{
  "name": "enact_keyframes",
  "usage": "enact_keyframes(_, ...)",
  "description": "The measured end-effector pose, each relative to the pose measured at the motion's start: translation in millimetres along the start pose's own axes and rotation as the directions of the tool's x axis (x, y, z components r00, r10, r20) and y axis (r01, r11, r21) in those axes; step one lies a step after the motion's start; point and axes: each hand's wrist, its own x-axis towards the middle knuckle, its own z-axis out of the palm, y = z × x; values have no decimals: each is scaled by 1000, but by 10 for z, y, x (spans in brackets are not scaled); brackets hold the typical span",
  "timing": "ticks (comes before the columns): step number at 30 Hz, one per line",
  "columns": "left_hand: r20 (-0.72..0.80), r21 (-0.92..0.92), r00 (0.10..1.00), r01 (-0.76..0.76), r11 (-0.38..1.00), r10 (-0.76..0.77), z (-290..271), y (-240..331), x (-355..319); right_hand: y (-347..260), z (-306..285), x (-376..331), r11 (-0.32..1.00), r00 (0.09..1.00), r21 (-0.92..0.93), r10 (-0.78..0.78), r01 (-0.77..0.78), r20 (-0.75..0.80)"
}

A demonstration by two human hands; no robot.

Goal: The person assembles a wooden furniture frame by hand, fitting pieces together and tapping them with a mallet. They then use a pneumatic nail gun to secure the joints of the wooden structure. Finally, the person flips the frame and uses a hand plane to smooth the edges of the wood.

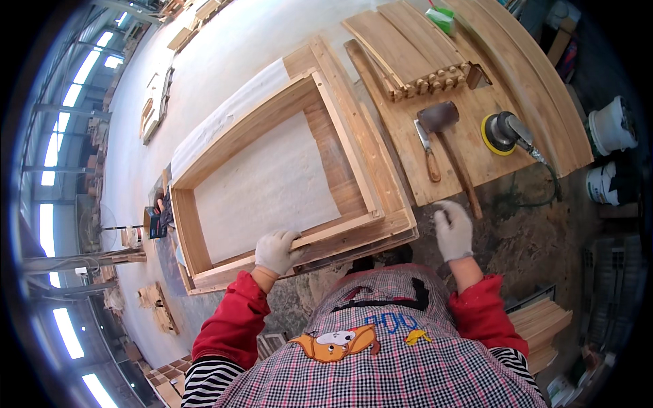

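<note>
A large rectangular wooden frame (204, 258) with a pale panel inside lies on the work surface in front of me. My left hand (275, 250), in a white glove, grips the frame's near rail. My right hand (453, 230), also gloved, hangs over the floor just past the frame's right corner, fingers curled, right by the end of the mallet's handle; whether it touches the handle I cannot tell. The mallet (439, 117) with a dark head lies on a plywood board (476, 156), beside a small wooden-handled chisel (428, 158).
A yellow-padded orbital sander (502, 132) with a hose rests on the board, next to a row of small wooden blocks (432, 83). Long planks (537, 75) lie at the right, white buckets (612, 126) beyond them. Stacked boards (544, 323) stand by my right side.
</note>
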Motion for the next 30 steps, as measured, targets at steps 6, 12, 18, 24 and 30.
enact_keyframes(6, -8, -5, 1000, 0, 1000, 0, 4, 15, 17, 185, -228, 352, 885, 988, -463, -16, -57, -153)
enact_keyframes(12, 77, -51, 997, 6, 999, -2, -81, 195, 145, 369, -174, 646, 829, 972, -507, 202, -235, -120)
enact_keyframes(18, -24, -305, 991, -135, 943, 134, -81, 1031, 806, 458, -129, 747, 791, 965, -553, 235, -261, -119)
enact_keyframes(24, 77, -227, 997, -4, 974, 22, 115, 1196, 985, 483, -119, 728, 800, 970, -548, 210, -243, -123)
enact_keyframes(30, 89, -246, 996, -7, 969, 29, 169, 1156, 963, 514, -91, 739, 784, 966, -564, 223, -259, -133)
